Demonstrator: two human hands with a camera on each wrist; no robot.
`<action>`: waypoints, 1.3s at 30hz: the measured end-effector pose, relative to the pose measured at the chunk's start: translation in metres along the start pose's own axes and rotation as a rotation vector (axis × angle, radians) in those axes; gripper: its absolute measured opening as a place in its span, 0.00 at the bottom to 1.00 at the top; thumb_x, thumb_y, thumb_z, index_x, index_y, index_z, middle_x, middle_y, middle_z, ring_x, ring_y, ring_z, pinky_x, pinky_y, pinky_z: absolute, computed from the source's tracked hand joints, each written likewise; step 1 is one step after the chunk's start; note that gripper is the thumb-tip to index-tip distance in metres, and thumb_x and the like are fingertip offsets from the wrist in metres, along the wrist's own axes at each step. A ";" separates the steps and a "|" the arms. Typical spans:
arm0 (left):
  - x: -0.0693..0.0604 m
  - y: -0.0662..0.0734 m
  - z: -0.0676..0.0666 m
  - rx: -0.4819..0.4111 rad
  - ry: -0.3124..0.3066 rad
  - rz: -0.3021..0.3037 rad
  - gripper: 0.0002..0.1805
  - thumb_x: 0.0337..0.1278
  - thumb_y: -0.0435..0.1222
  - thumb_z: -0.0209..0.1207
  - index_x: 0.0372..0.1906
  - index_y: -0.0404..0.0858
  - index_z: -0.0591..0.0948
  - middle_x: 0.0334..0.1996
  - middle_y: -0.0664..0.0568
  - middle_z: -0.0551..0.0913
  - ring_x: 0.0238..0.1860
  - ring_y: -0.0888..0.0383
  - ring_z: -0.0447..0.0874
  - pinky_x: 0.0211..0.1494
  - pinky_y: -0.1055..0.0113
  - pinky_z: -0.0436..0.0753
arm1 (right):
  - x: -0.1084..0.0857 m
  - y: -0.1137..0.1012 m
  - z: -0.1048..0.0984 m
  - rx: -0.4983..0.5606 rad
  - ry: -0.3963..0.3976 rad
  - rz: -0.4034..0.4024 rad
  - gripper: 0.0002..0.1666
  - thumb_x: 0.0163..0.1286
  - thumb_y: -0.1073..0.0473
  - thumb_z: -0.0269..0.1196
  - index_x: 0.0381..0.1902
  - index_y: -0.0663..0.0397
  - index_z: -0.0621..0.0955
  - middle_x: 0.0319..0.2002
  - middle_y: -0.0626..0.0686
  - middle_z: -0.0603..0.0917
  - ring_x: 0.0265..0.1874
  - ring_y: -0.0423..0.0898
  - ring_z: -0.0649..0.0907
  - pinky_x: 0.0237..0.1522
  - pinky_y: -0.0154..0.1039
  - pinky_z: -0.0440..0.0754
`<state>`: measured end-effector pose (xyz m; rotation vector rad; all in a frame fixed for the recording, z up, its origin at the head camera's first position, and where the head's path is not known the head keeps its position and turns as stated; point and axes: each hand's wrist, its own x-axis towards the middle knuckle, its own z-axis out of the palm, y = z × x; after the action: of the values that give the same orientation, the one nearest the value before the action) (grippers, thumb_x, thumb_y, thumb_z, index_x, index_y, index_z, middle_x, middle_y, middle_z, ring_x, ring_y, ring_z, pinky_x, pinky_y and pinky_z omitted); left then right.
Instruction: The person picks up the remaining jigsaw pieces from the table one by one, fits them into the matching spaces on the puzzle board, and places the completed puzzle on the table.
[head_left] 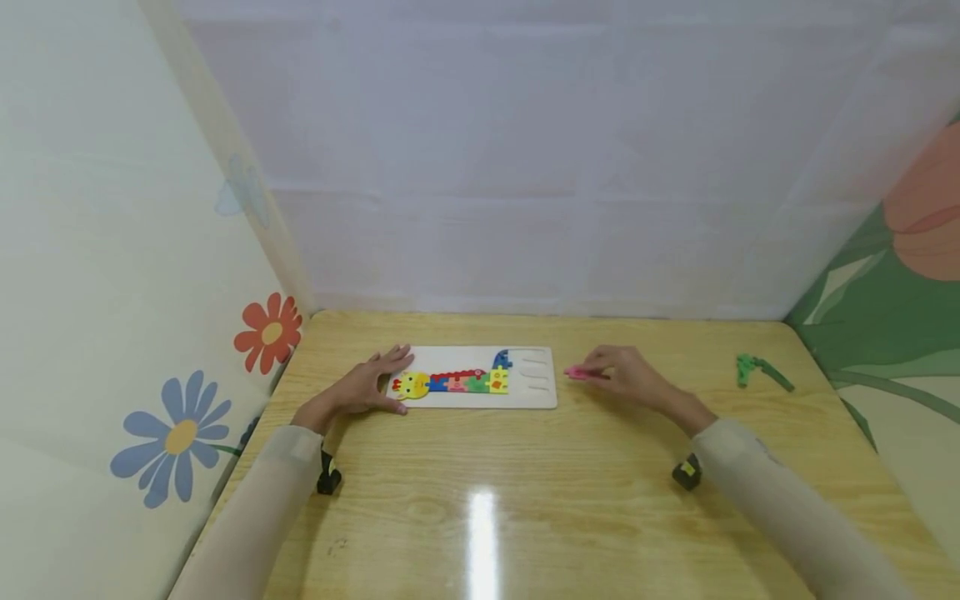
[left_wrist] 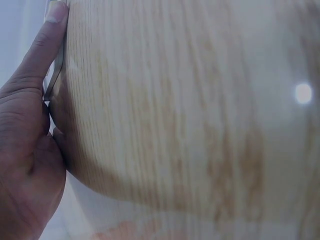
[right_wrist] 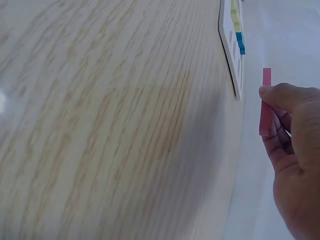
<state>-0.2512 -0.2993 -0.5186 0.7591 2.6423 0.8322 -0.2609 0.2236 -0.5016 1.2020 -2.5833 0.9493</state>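
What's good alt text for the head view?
A person's right hand holds a small pink piece beside a white rectangular puzzle board, partly filled with colourful, interlocking giraffe pieces. The left hand touches the board's left end. Green pieces lie farther right on the light wooden table.

- Back wall (head_left: 465,150): pale grey-wht w/ lavender tint, looks like hung sheet, fold creases horiz. & vert.
- L wall (head_left: 90,250): off-wht, printed w/ red flower (head_left: 272,333) & bigger blue flower (head_left: 181,437) nearer cam, both yellow ctr; faint lt-blue shape (head_left: 243,192) up nr. corner.
- Beige strip (head_left: 225,137) betw. L & back walls.
- R wall (head_left: 915,467): cream bkgd, lg. orange-pink bloom (head_left: 930,208), grn leaves (head_left: 900,308) below.
- Table (head_left: 420,467): lt. yellowish wood grain, glossy, far corners rounded, far edge by back wall.
- Light: wht streak (head_left: 482,542) reflected on tabletop; round glare spot (left_wrist: 303,93) in L wrist view.
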 end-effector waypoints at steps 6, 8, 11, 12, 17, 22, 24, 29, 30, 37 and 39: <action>-0.001 0.000 0.000 0.005 0.000 0.009 0.58 0.56 0.48 0.78 0.84 0.34 0.58 0.85 0.37 0.48 0.85 0.36 0.40 0.84 0.34 0.39 | 0.008 -0.003 0.006 0.020 -0.017 -0.028 0.16 0.59 0.72 0.77 0.47 0.63 0.91 0.40 0.57 0.90 0.35 0.49 0.87 0.37 0.40 0.88; -0.001 0.000 0.000 0.008 -0.002 0.012 0.58 0.56 0.48 0.78 0.84 0.34 0.58 0.85 0.37 0.48 0.85 0.36 0.40 0.84 0.34 0.40 | 0.010 -0.005 0.007 0.031 -0.033 -0.027 0.16 0.60 0.72 0.77 0.48 0.63 0.91 0.40 0.57 0.90 0.35 0.49 0.87 0.38 0.40 0.88; 0.000 -0.001 0.001 0.005 0.000 0.016 0.58 0.56 0.48 0.78 0.84 0.34 0.58 0.85 0.37 0.48 0.85 0.36 0.40 0.84 0.33 0.39 | 0.013 -0.007 0.010 0.036 -0.053 -0.011 0.17 0.61 0.72 0.76 0.48 0.63 0.91 0.41 0.57 0.90 0.36 0.48 0.87 0.39 0.39 0.88; 0.000 -0.001 0.001 0.003 0.002 0.018 0.58 0.56 0.48 0.78 0.84 0.33 0.58 0.85 0.37 0.48 0.85 0.36 0.40 0.84 0.33 0.39 | 0.014 -0.008 0.011 0.041 -0.060 -0.002 0.17 0.61 0.72 0.76 0.49 0.63 0.91 0.41 0.57 0.90 0.36 0.47 0.86 0.39 0.38 0.88; 0.000 -0.002 0.002 0.001 -0.001 0.017 0.58 0.57 0.49 0.77 0.84 0.34 0.58 0.86 0.38 0.48 0.85 0.35 0.39 0.84 0.33 0.39 | 0.020 -0.012 0.018 0.050 -0.076 -0.003 0.15 0.61 0.71 0.76 0.47 0.61 0.91 0.40 0.56 0.90 0.35 0.45 0.86 0.38 0.35 0.87; 0.000 -0.001 0.002 0.001 -0.009 -0.001 0.58 0.56 0.49 0.77 0.84 0.35 0.57 0.86 0.39 0.48 0.86 0.37 0.38 0.84 0.34 0.38 | 0.024 -0.016 0.024 0.068 -0.083 -0.037 0.15 0.61 0.71 0.76 0.47 0.61 0.91 0.40 0.56 0.90 0.35 0.45 0.86 0.37 0.35 0.88; 0.000 -0.001 0.002 -0.003 -0.011 -0.012 0.58 0.56 0.50 0.78 0.84 0.36 0.57 0.86 0.40 0.47 0.86 0.37 0.38 0.84 0.34 0.38 | 0.026 -0.016 0.026 0.077 -0.093 -0.045 0.15 0.62 0.70 0.76 0.48 0.62 0.91 0.41 0.56 0.90 0.35 0.44 0.86 0.38 0.35 0.87; 0.001 -0.001 0.002 0.001 -0.019 -0.038 0.59 0.55 0.51 0.78 0.85 0.38 0.58 0.86 0.42 0.47 0.86 0.40 0.38 0.85 0.36 0.38 | 0.031 -0.019 0.031 0.074 -0.109 -0.058 0.16 0.63 0.69 0.76 0.50 0.61 0.91 0.42 0.55 0.90 0.36 0.43 0.86 0.38 0.34 0.86; 0.001 0.000 0.002 0.001 -0.020 -0.040 0.59 0.55 0.51 0.78 0.85 0.39 0.58 0.87 0.42 0.47 0.86 0.40 0.38 0.85 0.36 0.38 | 0.032 -0.021 0.031 0.071 -0.110 -0.061 0.16 0.63 0.69 0.76 0.50 0.61 0.91 0.42 0.55 0.90 0.36 0.44 0.86 0.37 0.34 0.86; 0.002 -0.001 0.001 -0.005 -0.022 -0.038 0.59 0.55 0.51 0.78 0.85 0.39 0.57 0.87 0.43 0.47 0.86 0.40 0.38 0.85 0.36 0.38 | 0.039 -0.026 0.037 0.073 -0.098 -0.086 0.17 0.62 0.70 0.76 0.50 0.61 0.90 0.42 0.56 0.90 0.38 0.47 0.88 0.42 0.36 0.89; 0.002 -0.001 0.000 0.003 -0.024 -0.031 0.59 0.55 0.51 0.77 0.85 0.39 0.56 0.87 0.42 0.46 0.86 0.40 0.38 0.85 0.36 0.38 | 0.041 -0.027 0.039 0.073 -0.102 -0.087 0.17 0.63 0.69 0.76 0.50 0.61 0.90 0.42 0.55 0.90 0.39 0.47 0.88 0.44 0.37 0.89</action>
<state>-0.2532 -0.2993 -0.5193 0.7229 2.6283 0.8060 -0.2632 0.1611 -0.5043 1.4042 -2.5690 0.9981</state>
